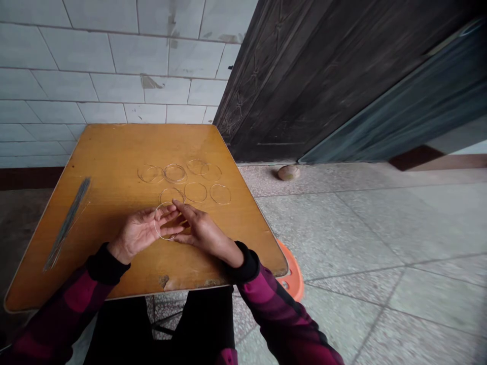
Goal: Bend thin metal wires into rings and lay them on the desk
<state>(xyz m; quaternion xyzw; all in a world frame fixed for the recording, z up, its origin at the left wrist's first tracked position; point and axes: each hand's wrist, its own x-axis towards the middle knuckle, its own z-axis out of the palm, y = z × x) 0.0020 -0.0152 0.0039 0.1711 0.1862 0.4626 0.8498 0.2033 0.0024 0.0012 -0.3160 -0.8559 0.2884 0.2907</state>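
Observation:
A thin wire ring [155, 225] is held between my two hands, above the near middle of the table. My left hand [142, 230] is turned palm up, its fingers stretched through or behind the ring, with the thumb and a fingertip meeting at the wire's far side. From the right, my right hand [201, 228] grips the ring, forefinger at its far edge and thumb at its near edge. Just beyond my fingers, several more wire rings [206, 192] lie on the wooden table [125, 144], some overlapping. Left of my left hand lies a bundle of straight grey wires [68, 223].
A white tiled wall [114, 53] borders the table's far edge, and a dark door [304, 81] stands to the right. An orange plastic stool [296, 274] shows beside the near right corner. A rounded stone [289, 173] rests on the floor by the door.

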